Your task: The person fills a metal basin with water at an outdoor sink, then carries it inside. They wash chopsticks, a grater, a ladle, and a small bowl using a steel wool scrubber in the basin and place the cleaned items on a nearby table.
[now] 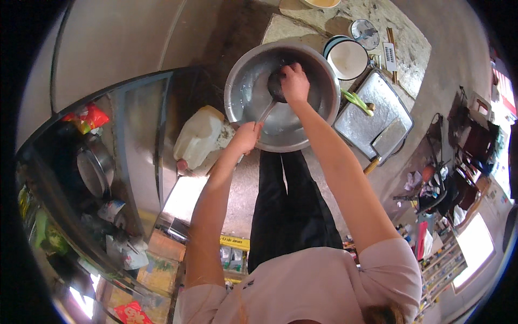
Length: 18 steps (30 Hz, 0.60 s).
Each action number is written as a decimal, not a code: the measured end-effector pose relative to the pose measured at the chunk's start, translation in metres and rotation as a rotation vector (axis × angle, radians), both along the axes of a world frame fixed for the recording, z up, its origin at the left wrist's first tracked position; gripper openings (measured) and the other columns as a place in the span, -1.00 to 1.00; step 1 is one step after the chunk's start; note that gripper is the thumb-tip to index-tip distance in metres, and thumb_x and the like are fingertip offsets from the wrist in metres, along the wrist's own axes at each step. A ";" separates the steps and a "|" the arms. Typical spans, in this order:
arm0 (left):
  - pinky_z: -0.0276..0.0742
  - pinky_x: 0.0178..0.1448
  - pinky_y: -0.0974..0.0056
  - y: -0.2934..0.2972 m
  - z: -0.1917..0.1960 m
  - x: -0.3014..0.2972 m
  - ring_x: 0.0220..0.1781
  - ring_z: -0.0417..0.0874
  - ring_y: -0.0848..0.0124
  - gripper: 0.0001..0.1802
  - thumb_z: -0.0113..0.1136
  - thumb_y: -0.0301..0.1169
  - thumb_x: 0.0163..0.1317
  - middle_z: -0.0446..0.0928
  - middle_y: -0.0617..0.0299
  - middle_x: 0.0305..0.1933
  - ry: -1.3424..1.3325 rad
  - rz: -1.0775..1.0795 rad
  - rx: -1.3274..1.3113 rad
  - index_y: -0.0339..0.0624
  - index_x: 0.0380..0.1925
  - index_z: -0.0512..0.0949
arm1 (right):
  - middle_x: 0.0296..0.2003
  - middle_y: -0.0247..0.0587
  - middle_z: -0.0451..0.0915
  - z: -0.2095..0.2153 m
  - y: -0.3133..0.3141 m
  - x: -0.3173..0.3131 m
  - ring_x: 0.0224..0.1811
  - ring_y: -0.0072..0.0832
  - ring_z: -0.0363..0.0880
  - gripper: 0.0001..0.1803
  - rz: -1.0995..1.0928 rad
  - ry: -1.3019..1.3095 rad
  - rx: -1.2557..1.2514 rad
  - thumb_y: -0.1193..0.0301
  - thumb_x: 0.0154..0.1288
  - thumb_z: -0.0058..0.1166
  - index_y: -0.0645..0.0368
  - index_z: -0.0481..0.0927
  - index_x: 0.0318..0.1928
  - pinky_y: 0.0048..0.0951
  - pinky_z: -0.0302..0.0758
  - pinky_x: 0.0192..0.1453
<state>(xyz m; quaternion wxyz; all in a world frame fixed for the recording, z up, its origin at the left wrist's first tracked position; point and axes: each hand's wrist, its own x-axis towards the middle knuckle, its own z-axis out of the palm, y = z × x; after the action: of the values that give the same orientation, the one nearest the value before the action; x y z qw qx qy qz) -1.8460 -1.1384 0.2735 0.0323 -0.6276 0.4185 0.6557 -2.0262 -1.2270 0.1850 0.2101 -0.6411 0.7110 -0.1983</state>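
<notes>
A wide steel basin is in front of me, with a wet, shiny inside. Over it is a ladle with a long metal handle and a dark round bowl. My left hand is closed round the end of the handle at the basin's near left rim. My right hand reaches into the basin, its fingers curled against the right side of the ladle's bowl. Some fingertips are hidden, and whether they also hold something small I cannot make out.
Right of the basin are an enamel pot, a glass lid, chopsticks, and a board with green onion and a cleaver. A whitish plastic jug stands left. Shelves with a pan line the far left.
</notes>
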 end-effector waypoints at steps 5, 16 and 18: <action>0.36 -0.29 0.02 0.020 -0.017 -0.007 -0.49 0.49 0.03 -0.45 -0.21 -0.07 0.39 0.45 -0.04 -0.59 -0.187 -0.111 -0.294 -0.33 -0.57 0.42 | -0.19 -0.19 0.46 0.010 0.035 0.010 -0.22 -0.07 0.53 -0.87 -0.283 0.122 0.239 0.44 0.09 0.04 0.05 0.53 -0.29 -0.05 0.50 -0.19; 0.37 -0.20 -0.06 0.006 -0.012 -0.004 -0.33 0.52 -0.15 -0.47 -0.20 -0.08 0.39 0.51 -0.19 -0.47 -0.220 -0.215 -0.366 -0.36 -0.49 0.47 | -0.13 -0.23 0.52 0.000 0.037 -0.040 -0.04 -0.14 0.47 -0.74 0.429 -0.174 0.239 0.55 0.00 0.02 0.08 0.58 -0.24 -0.22 0.45 0.04; 0.37 -0.21 -0.04 0.005 -0.014 -0.006 -0.34 0.53 -0.12 -0.47 -0.20 -0.07 0.39 0.52 -0.16 -0.47 -0.239 -0.221 -0.373 -0.34 -0.50 0.47 | -0.12 -0.21 0.52 0.000 0.037 -0.041 -0.03 -0.13 0.47 -0.75 0.471 -0.232 0.245 0.56 0.01 0.01 0.09 0.57 -0.24 -0.22 0.45 0.04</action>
<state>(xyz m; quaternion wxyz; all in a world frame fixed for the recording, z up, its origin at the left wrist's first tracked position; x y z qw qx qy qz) -1.8516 -1.1338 0.2592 0.0367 -0.6464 0.5914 0.4807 -2.0672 -1.1896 0.1854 0.4063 -0.7314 0.5324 -0.1285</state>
